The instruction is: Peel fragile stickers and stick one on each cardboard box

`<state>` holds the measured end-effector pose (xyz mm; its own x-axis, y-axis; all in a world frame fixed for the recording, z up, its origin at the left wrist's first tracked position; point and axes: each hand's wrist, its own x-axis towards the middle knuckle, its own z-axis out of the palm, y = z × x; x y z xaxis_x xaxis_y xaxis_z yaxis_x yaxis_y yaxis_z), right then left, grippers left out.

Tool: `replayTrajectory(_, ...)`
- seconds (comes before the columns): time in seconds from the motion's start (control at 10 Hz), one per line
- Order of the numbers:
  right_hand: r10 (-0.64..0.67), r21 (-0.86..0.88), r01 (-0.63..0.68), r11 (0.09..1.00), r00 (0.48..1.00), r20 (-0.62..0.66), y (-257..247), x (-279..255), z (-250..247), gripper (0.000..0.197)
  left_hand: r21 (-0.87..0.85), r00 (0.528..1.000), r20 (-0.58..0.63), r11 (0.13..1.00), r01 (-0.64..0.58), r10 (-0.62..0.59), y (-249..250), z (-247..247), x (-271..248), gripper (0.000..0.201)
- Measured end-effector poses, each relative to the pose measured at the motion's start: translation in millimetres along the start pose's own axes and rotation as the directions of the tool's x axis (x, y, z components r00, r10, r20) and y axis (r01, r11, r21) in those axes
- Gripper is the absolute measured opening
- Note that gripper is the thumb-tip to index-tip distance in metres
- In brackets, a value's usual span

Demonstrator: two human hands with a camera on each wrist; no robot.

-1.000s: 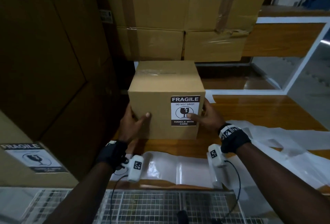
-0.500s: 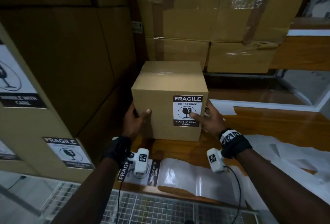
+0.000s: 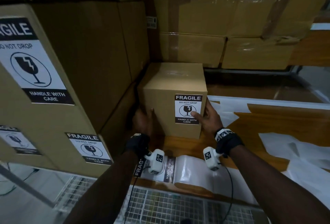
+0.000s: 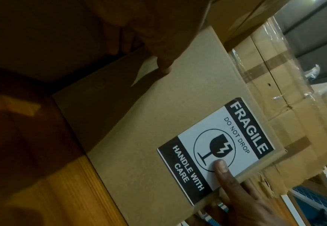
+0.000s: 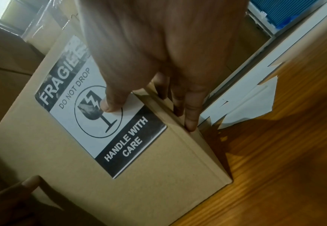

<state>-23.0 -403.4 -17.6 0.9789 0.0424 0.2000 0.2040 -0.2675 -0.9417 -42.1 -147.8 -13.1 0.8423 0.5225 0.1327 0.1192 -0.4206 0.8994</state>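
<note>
Small cardboard box (image 3: 171,98), centre frame, on the wooden surface (image 3: 267,134). Fragile sticker (image 3: 187,109) on its front face. I see my left hand (image 3: 142,122) gripping its left side, my right hand (image 3: 209,116) gripping its right edge, fingers (image 5: 191,116) straight, thumb on the sticker. Sticker roll (image 3: 169,168) at lower centre.

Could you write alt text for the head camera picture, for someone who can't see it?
Two hands hold a small cardboard box on a wooden table: the left hand on its left side, the right hand on its right edge, thumb on the fragile sticker. Bigger stickered boxes stand left.
</note>
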Motion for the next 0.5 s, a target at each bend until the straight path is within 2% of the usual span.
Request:
replayTrajectory(0.1, 0.025, -0.026, -0.026, 0.999, 0.999, -0.040, -1, -4, 4, 0.072, -0.007, 1.000, -0.003, 1.000, 0.001, -0.001, -2, -2, -1, 0.049)
replayTrajectory(0.2, 0.050, -0.131, -0.061, 0.989, 0.995, -0.089, -6, -12, 6, 0.065, -0.105, 0.999, -0.007, 0.994, 0.042, -0.043, 2, -9, -7, 0.046)
replayTrajectory(0.3, 0.019, -0.264, -0.064, 0.962, 0.986, -0.167, -14, -24, 8, 0.057, -0.136, 0.998, 0.051, 0.990, 0.031, -0.025, 13, -18, -16, 0.049)
replayTrajectory(0.4, -0.007, -0.350, -0.063, 0.935, 0.980, -0.196, -37, -46, 7, 0.052, -0.090, 0.986, 0.115, 0.989, -0.115, 0.125, 19, -22, -29, 0.056)
replayTrajectory(0.5, -0.032, -0.414, -0.053, 0.909, 0.980, -0.196, -57, -56, 3, 0.052, -0.026, 0.926, 0.202, 0.947, -0.321, 0.320, 34, -21, -36, 0.071)
